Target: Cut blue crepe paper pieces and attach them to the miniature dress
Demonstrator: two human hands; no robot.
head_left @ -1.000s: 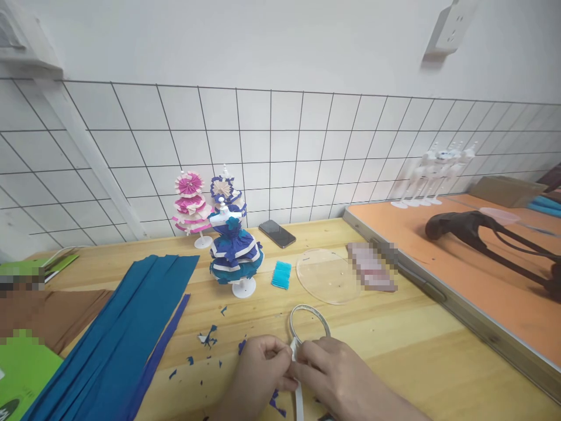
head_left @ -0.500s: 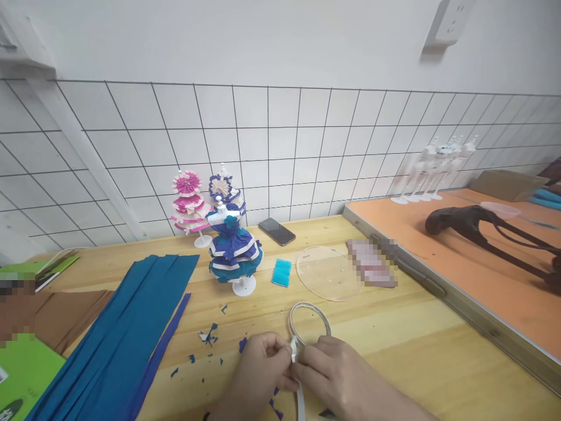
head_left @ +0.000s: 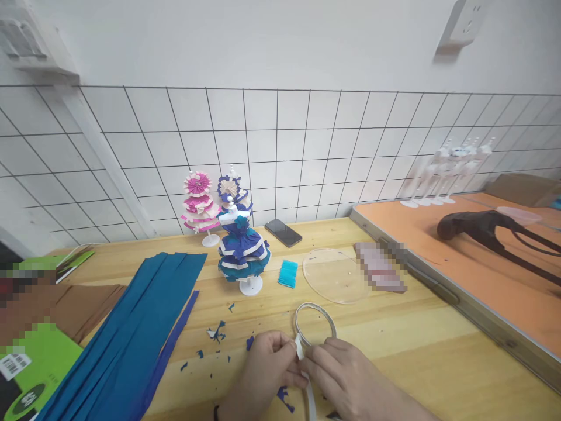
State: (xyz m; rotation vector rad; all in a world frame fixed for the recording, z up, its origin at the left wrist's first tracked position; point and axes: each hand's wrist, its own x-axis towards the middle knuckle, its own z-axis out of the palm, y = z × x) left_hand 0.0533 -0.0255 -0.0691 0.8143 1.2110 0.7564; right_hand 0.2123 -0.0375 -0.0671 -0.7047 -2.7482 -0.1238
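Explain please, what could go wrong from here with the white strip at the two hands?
The white strip looks thin and is held at the fingers of the left hand and right hand, so an uneven pull might crease or tear it.

Dark blue scraps lie near it; one could get caught against the strip.

The ring lies just beyond the right hand, which partly covers it, so a small movement might push it.

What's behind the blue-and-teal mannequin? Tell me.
Behind the blue-and-teal mannequin stands a cream-and-blue mannequin, its upper part showing. Its base is covered and cannot be seen.
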